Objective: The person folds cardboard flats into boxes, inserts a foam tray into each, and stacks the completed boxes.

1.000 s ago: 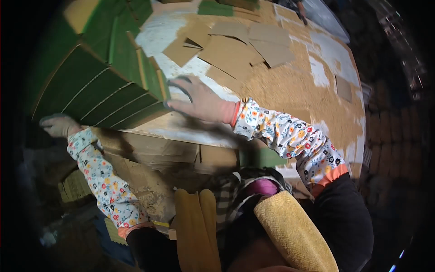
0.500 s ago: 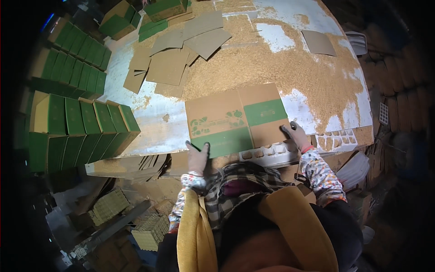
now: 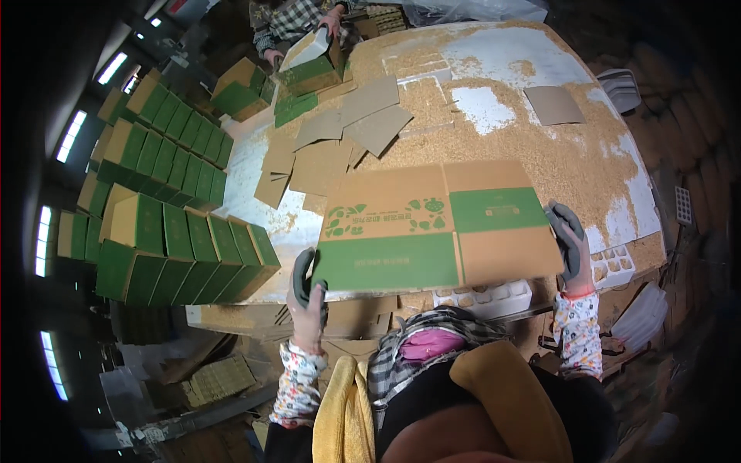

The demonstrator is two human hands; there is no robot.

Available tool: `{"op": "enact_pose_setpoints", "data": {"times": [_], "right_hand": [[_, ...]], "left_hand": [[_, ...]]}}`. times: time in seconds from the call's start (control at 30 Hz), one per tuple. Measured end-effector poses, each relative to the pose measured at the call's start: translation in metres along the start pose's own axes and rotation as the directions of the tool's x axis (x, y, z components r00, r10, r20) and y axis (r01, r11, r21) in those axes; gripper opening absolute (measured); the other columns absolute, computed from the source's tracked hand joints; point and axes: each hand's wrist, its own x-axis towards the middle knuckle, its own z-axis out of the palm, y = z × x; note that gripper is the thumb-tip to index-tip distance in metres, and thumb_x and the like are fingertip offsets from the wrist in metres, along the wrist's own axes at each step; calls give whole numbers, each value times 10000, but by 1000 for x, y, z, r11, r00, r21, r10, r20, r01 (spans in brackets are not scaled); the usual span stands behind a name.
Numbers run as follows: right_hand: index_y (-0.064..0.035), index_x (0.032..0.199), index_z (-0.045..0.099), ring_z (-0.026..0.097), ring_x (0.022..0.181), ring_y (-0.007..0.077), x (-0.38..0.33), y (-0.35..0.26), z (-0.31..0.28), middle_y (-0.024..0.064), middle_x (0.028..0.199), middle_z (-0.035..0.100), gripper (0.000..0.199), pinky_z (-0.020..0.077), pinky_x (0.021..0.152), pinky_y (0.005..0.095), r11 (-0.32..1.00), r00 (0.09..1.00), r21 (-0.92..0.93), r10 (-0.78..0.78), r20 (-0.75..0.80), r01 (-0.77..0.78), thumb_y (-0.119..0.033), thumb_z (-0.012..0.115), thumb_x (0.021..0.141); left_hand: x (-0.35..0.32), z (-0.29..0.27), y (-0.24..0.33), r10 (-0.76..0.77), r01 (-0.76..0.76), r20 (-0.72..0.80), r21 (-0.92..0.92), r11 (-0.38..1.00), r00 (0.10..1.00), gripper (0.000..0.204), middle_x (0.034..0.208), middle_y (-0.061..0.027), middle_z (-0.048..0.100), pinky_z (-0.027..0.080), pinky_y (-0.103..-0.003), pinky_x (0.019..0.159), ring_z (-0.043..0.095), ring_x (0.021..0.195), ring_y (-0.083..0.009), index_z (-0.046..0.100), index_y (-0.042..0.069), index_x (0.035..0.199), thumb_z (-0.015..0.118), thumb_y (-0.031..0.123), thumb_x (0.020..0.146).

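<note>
A folded-flat cardboard carton point(image 3: 440, 231), brown with green bands and printed plant shapes, is held up over the near edge of the table. My left hand point(image 3: 307, 301), in a grey glove, grips its lower left edge. On the opposite side my right hand point(image 3: 571, 247), gloved alike, has its fingers against the right edge. Below the carton, a white cell tray point(image 3: 494, 299) shows at the table's edge. Loose brown cardboard sheets point(image 3: 320, 166) lie beyond the carton's left part.
Rows of green-and-brown boxes point(image 3: 193, 239) stand at the left. Sawdust-like material point(image 3: 463, 143) covers much of the white table point(image 3: 494, 58). Another white cell tray point(image 3: 614, 265) sits at the right edge. Across the table, another person's hand point(image 3: 332, 21) touches a green box point(image 3: 312, 76).
The carton has risen and tilted toward me, looking larger. My right hand has shifted outward along its right edge. The view has moved, bringing the person at the far side into sight.
</note>
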Motion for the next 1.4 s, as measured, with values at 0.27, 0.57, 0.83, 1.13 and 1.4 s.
{"op": "enact_pose_setpoints", "data": {"times": [0.27, 0.57, 0.83, 1.13, 1.4], "right_hand": [[32, 1353, 426, 512, 1178, 208, 46, 29, 27, 116, 1294, 536, 603, 373, 1031, 315, 972, 978, 105, 209, 10, -209, -207, 675, 859], [11, 1164, 495, 574, 890, 148, 39, -1, 86, 99, 1027, 586, 474, 485, 766, 279, 965, 802, 156, 262, -536, -211, -253, 729, 848], [56, 1282, 428, 554, 1138, 226, 69, 3, 138, 192, 1227, 559, 551, 444, 970, 320, 885, 955, 456, 213, -209, -98, -195, 688, 866], [39, 1287, 523, 574, 1132, 238, 94, 53, 165, 163, 1231, 608, 752, 437, 979, 334, 908, 886, -394, 295, 357, -143, -338, 825, 712], [4, 1410, 365, 318, 1358, 399, 61, -54, 185, 247, 1421, 392, 884, 198, 1133, 538, 361, 656, -611, -2, 755, 704, -607, 597, 814]], "left_hand": [[62, 8, -74, -135, 156, 78, -455, 877, 988, 792, 1450, -126, 352, 378, -317, 1050, 422, 1278, -222, 210, 56, 1504, 674, 168, 872], [89, 56, -87, -372, 341, -152, -194, 920, 916, 395, 877, -40, 600, 469, -256, 700, 550, 746, -117, 553, 18, 1014, 798, 216, 776], [95, 66, -12, -67, -489, 582, 735, 470, 810, 383, 1000, -167, 666, 315, -523, 1060, 599, 1039, -335, 649, 76, 999, 554, 422, 865], [31, 69, -32, -329, -401, 669, 693, 599, 666, 1107, 1466, -327, 263, 256, -491, 1122, 313, 1358, -429, 156, 56, 1505, 644, 685, 736], [24, 67, -105, 48, 9, -72, 638, 770, 996, 1158, 1452, -299, 274, 292, -484, 1078, 315, 1329, -446, 143, -118, 1431, 749, 559, 712]]}}
